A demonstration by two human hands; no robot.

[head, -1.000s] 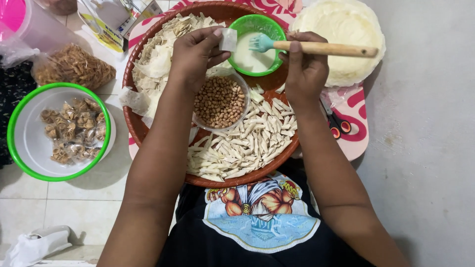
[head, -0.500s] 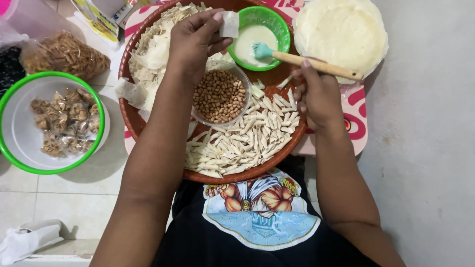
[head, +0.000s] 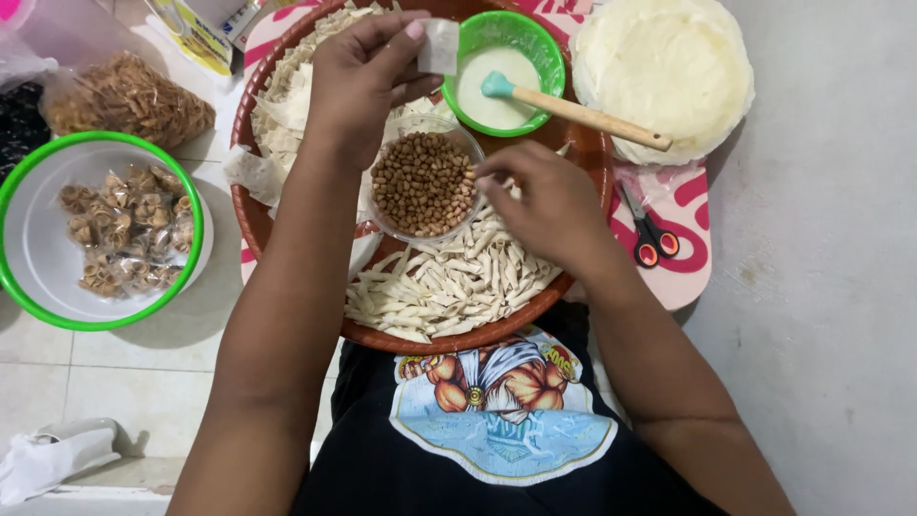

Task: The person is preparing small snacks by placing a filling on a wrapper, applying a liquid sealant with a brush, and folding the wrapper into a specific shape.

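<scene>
My left hand (head: 361, 76) pinches a small white wrapper strip (head: 439, 46) above a round brown tray (head: 250, 218). My right hand (head: 540, 199) hovers with fingertips together at the edge of a clear bowl of peanuts (head: 423, 184); whether it holds a peanut is hidden. A teal brush with a wooden handle (head: 573, 108) rests in a green bowl of white paste (head: 503, 71), untouched. Several rolled white pastries (head: 449, 282) fill the tray's near side, and loose wrapper strips (head: 282, 115) lie along its far left.
A green-rimmed white bowl (head: 33, 239) with fried brown snacks sits at left. A bag of brown snacks (head: 124, 97) lies behind it. A stack of round white wrappers (head: 659, 67) is at the far right, red-handled scissors (head: 650, 234) below it, and a white cloth (head: 53, 454) lies at the lower left.
My right hand let go of the brush, which now rests in the green bowl, and moved down to the peanut bowl. My left hand still holds the wrapper strip.
</scene>
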